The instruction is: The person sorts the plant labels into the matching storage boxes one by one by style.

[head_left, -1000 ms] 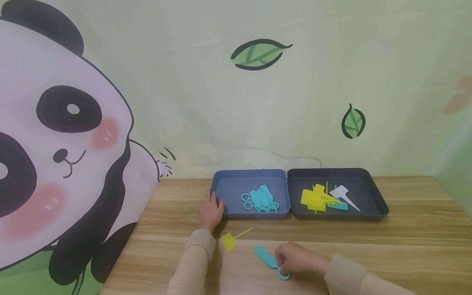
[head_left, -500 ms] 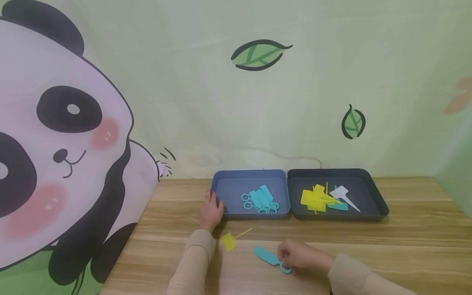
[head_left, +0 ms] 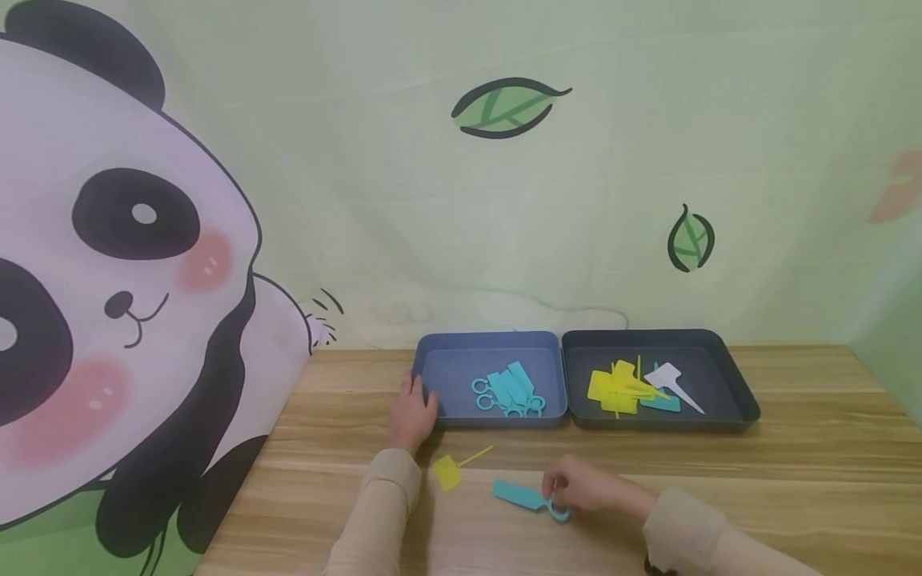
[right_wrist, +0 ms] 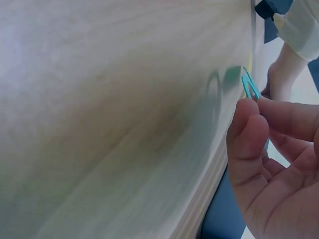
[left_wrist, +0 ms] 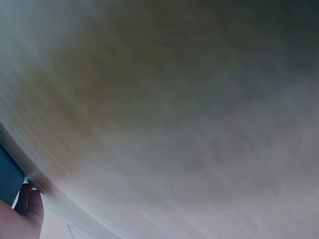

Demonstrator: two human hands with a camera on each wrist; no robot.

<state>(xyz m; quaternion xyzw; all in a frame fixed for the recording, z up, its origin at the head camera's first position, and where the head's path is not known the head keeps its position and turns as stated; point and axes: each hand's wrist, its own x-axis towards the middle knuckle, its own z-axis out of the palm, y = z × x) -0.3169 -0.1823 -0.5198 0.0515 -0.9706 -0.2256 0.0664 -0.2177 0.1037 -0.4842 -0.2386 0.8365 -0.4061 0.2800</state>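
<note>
In the head view my right hand (head_left: pixel 587 484) pinches a teal plastic tag (head_left: pixel 519 494) near its ring end, between thumb and fingertips. The tag's flat blade points left, low over the wooden table; the right wrist view shows the pinched teal tag (right_wrist: pixel 249 84) edge-on beyond the thumb. My left hand (head_left: pixel 413 414) rests against the left side of the blue tray (head_left: pixel 454 356), fingers fairly straight along its edge. Several teal ring tags (head_left: pixel 510 390) lie in that tray. A yellow square tag (head_left: pixel 447 473) with a thin stem lies on the table between my forearms.
A dark tray (head_left: pixel 699 344) adjoins the blue tray on the right. Inside it are several yellow tags (head_left: pixel 612 390), a white T-shaped tag (head_left: pixel 666 374) and a teal piece (head_left: pixel 659 402). Behind the table (head_left: pixel 828 464) hangs a green backdrop (head_left: pixel 360 160) with a printed panda (head_left: pixel 130 320).
My right hand has shifted slightly up and right with the teal tag. The tag has turned closer to horizontal. My left hand stays in place on the blue tray.
</note>
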